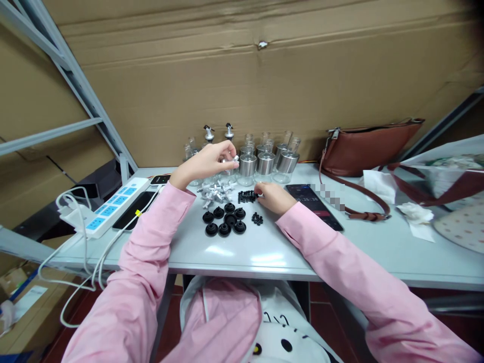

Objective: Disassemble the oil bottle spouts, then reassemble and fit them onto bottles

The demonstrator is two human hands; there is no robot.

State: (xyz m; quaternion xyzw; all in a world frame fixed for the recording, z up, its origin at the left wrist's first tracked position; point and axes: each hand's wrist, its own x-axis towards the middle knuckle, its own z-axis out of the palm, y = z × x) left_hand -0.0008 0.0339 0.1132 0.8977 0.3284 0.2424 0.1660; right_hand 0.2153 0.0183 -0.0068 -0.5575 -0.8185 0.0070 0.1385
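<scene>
Beyond the black stoppers (230, 219), a pale piece (235, 159) is pinched by the left hand (212, 159); the right hand's (276, 197) grip is obscured.

2 long, loose pink sleeves (145, 247) show many creases and end in plain cuffs (186, 194). The left hand (212, 157) and right hand (275, 198) are bare. Below, white-edged pink fabric (227, 312) adjoins white fabric (278, 335) printed with black marks.

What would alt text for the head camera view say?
A person's left hand, apparently pinching a silvery piece, is raised before glass-and-metal bottles, while the right hand is at small black parts. Silvery pourer parts and round black caps lie on the table, a smartphone to the right.
</scene>
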